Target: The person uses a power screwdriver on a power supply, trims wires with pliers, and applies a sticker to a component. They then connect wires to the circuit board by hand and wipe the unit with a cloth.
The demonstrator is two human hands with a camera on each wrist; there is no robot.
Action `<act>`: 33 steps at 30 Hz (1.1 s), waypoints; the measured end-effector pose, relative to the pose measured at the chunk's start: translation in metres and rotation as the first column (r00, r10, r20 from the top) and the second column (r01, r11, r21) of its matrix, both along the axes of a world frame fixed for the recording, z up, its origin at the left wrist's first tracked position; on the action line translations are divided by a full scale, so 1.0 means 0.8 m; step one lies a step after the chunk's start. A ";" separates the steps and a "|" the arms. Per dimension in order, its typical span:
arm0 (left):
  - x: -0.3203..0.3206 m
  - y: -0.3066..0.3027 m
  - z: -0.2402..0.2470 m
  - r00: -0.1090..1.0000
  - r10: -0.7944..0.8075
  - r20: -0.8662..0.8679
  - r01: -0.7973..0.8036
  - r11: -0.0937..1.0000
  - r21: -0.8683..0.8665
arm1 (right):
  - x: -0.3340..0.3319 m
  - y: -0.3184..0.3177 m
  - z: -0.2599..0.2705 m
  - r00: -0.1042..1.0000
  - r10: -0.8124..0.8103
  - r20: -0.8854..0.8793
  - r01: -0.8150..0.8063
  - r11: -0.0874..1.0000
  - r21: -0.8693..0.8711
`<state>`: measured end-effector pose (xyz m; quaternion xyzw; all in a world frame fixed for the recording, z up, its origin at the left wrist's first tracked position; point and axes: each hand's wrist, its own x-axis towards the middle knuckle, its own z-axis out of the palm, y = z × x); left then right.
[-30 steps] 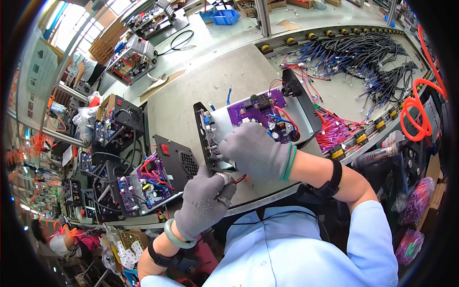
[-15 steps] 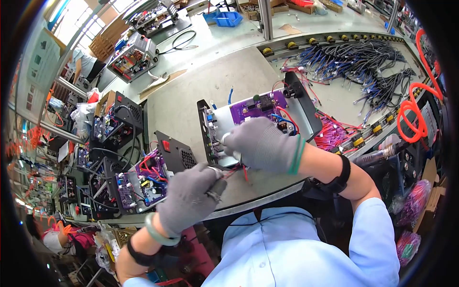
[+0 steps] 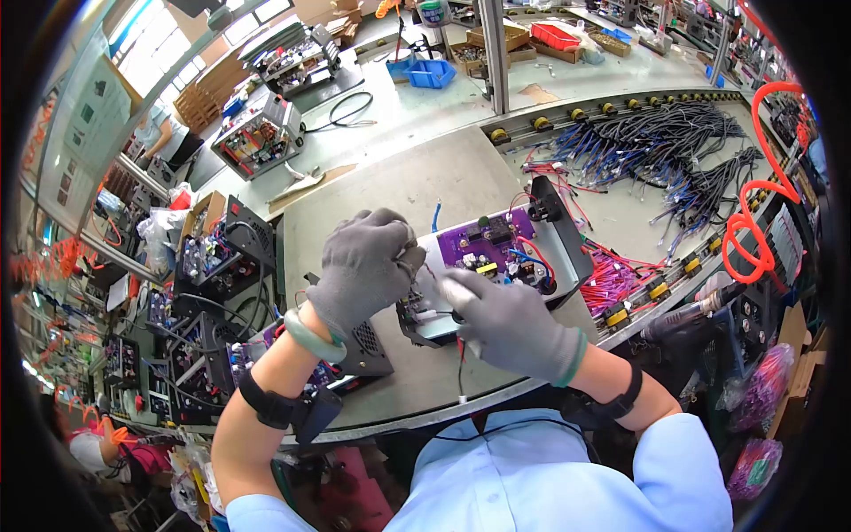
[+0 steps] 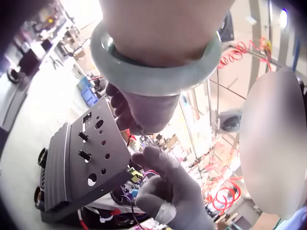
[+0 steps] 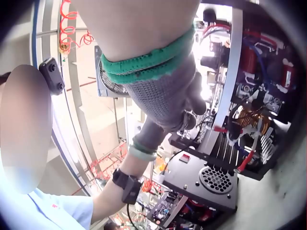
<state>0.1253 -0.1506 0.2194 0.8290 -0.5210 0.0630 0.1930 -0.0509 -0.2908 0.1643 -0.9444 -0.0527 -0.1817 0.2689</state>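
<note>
An uncovered electronic unit with a purple circuit board [image 3: 465,246] and a black end panel [image 4: 98,155] sits on the bench before me. My gloved left hand [image 3: 363,270] is raised at the unit's left end, its curled fingers pinching a thin dark red wire [image 3: 430,264]. Close by on the right, my gloved right hand [image 3: 514,326] is over the unit's near edge with bent fingers. White tape [image 4: 165,212] wraps one of its fingers, and I cannot tell whether these fingers grip anything. A red and black lead [image 3: 461,372] with a white connector hangs below.
Left of the unit stands another one with a black vented panel [image 3: 368,350], and more open units [image 3: 226,248] beyond. Black cables [image 3: 674,124] and pink-red wires [image 3: 616,282] lie on the right. An orange coiled hose [image 3: 749,239] hangs there; blue bins [image 3: 432,74] stand behind.
My left hand has risen from the bench's near edge to the unit's left end. My right hand has shifted right and toward me, uncovering more of the circuit board.
</note>
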 end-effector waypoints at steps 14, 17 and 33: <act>-0.022 0.020 0.022 0.783 -0.223 0.580 0.110 0.968 0.225 | 0.074 -0.014 0.009 0.994 0.014 -0.106 0.029 0.918 0.395; -0.026 0.039 0.027 0.901 -0.136 0.411 0.059 0.979 0.194 | 0.076 -0.023 0.016 0.878 0.419 -0.232 -0.022 0.519 0.854; -0.035 0.016 0.057 0.722 -0.413 -0.555 0.203 0.894 -0.400 | 0.086 0.008 0.005 0.945 0.325 0.049 -0.247 0.604 0.757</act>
